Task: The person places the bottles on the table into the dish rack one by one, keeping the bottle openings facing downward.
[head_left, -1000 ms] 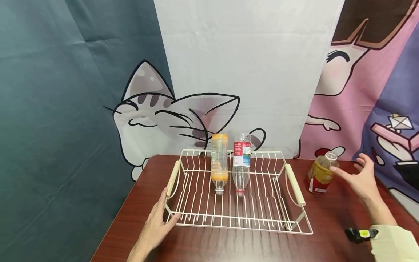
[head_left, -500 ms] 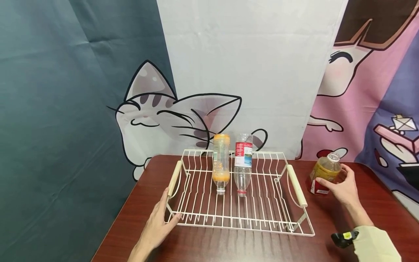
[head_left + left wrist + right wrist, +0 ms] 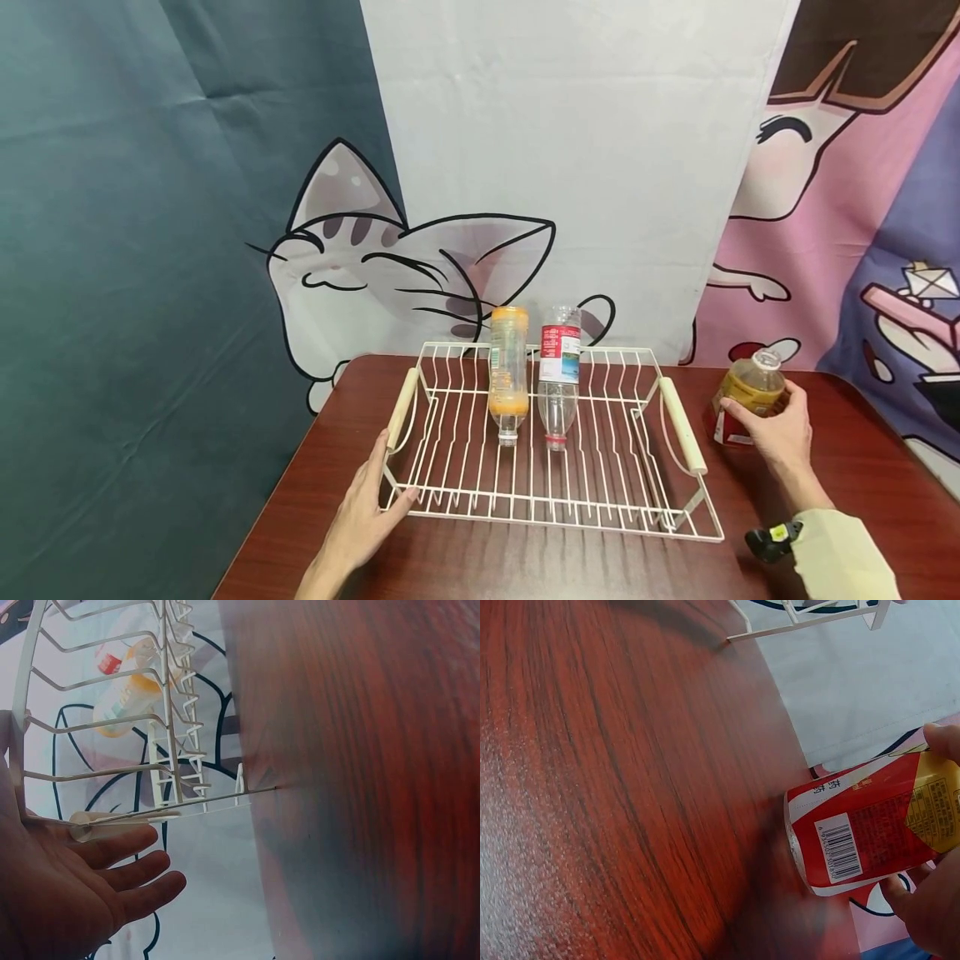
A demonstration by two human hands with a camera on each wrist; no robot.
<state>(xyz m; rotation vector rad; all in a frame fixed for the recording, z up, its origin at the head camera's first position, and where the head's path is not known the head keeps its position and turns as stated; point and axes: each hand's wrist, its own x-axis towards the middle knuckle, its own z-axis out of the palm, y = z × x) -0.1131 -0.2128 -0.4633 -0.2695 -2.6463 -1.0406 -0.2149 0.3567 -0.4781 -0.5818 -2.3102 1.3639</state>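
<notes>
- Right hand (image 3: 776, 433) curls around the tea bottle (image 3: 746, 400), which stands upright on the surface (image 3: 525, 567) just right of the rack (image 3: 551, 500); the grip suits its round plastic body.
- Left hand (image 3: 367, 517), fingers straight and relaxed, rests against the rack's near-left corner, apparently steadying the light wire frame.
- Two uncapped bottles, orange (image 3: 507, 375) and clear (image 3: 558, 375), lean neck-down among the white wire prongs.
- Surface: glossy reddish wood grain.

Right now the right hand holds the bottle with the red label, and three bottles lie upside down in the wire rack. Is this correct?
Not quite: the wire rack has two upside-down bottles, not three, the orange bottle and the clear bottle, as the head view shows. The right hand does hold the red-label bottle.
</notes>
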